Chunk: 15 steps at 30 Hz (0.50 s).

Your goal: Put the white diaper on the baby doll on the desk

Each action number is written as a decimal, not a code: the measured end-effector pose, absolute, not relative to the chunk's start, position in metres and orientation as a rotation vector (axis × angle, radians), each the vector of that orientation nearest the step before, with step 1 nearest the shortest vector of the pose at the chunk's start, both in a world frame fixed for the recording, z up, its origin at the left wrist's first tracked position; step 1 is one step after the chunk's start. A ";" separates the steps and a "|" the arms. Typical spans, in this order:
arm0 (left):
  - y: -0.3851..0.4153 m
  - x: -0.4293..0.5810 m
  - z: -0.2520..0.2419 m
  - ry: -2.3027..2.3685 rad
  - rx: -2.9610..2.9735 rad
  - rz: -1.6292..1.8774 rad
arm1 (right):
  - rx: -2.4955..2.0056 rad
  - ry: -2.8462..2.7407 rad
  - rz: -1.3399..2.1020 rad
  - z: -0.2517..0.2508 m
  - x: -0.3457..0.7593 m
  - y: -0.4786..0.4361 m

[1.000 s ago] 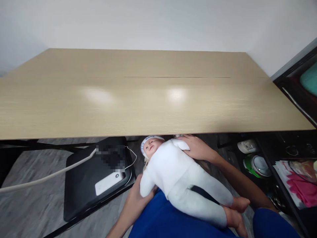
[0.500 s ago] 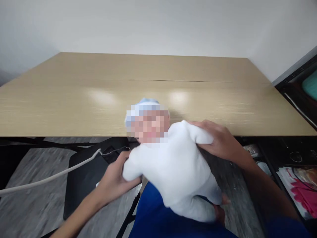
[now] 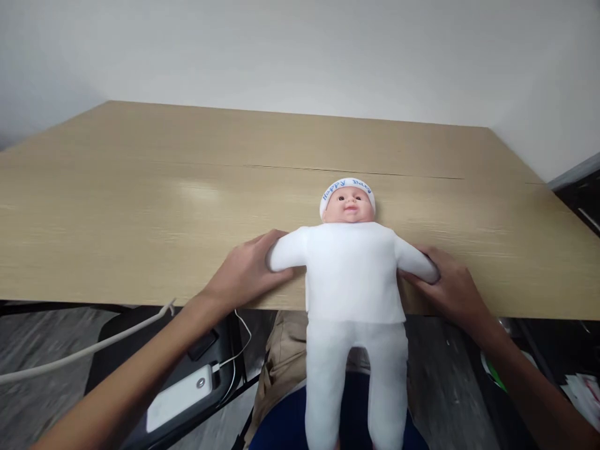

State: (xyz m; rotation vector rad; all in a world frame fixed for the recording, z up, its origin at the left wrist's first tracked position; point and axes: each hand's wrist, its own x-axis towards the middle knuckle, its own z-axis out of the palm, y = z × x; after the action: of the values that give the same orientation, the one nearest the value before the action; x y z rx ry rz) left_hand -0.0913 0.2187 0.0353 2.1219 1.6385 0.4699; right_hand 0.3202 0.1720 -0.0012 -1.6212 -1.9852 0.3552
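Observation:
A baby doll (image 3: 351,275) in a white suit and a white cap with blue letters lies face up at the near edge of a light wooden table (image 3: 140,206). Its head and chest rest on the tabletop and its legs hang down over the edge toward my lap. My left hand (image 3: 246,272) is closed round the doll's arm on the left side. My right hand (image 3: 447,284) grips the doll's other arm on the right.
Below the table on the left stands a black chair (image 3: 187,387) carrying a white power bank (image 3: 180,397) with a white cable. A thick white cord (image 3: 79,353) runs across the grey floor. Dark shelving (image 3: 581,200) stands at the right.
The doll came up from my lap, over the table edge, and now lies flat on its back on the table. Both hands moved with it and hold its arms.

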 end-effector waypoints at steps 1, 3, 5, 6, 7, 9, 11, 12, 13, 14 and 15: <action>0.218 -0.095 0.034 1.675 2.140 0.455 | -1.617 -1.994 0.347 -0.004 0.323 0.168; 0.216 -0.101 0.029 1.723 2.172 0.433 | -1.607 -2.020 0.307 -0.010 0.325 0.161; 0.219 -0.104 0.025 1.727 2.198 0.418 | -1.601 -2.049 0.247 -0.015 0.325 0.161; 0.223 -0.105 0.023 1.723 2.208 0.413 | -1.601 -2.059 0.221 -0.016 0.324 0.164; 0.229 -0.104 0.021 1.721 2.215 0.408 | -1.605 -2.067 0.208 -0.017 0.323 0.171; 0.247 -0.102 0.020 1.730 2.229 0.404 | -1.619 -2.076 0.189 -0.018 0.321 0.190; 0.272 -0.098 0.018 1.751 2.239 0.421 | -1.626 -2.086 0.151 -0.018 0.320 0.219; 0.286 -0.096 0.018 1.762 2.242 0.433 | -1.626 -2.093 0.124 -0.017 0.320 0.236; 0.301 -0.094 0.017 1.777 2.244 0.444 | -1.620 -2.102 0.095 -0.018 0.320 0.253; 0.316 -0.092 0.016 1.796 2.246 0.450 | -1.610 -2.108 0.063 -0.018 0.321 0.271; 0.330 -0.090 0.016 1.826 2.251 0.457 | -1.605 -2.112 0.037 -0.019 0.321 0.289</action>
State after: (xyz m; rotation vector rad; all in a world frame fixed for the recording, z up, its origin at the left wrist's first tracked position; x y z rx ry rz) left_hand -0.0899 0.3301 0.0157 2.2515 1.8258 0.4570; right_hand 0.3206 0.2891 -0.0189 -1.6050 -2.1123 0.0368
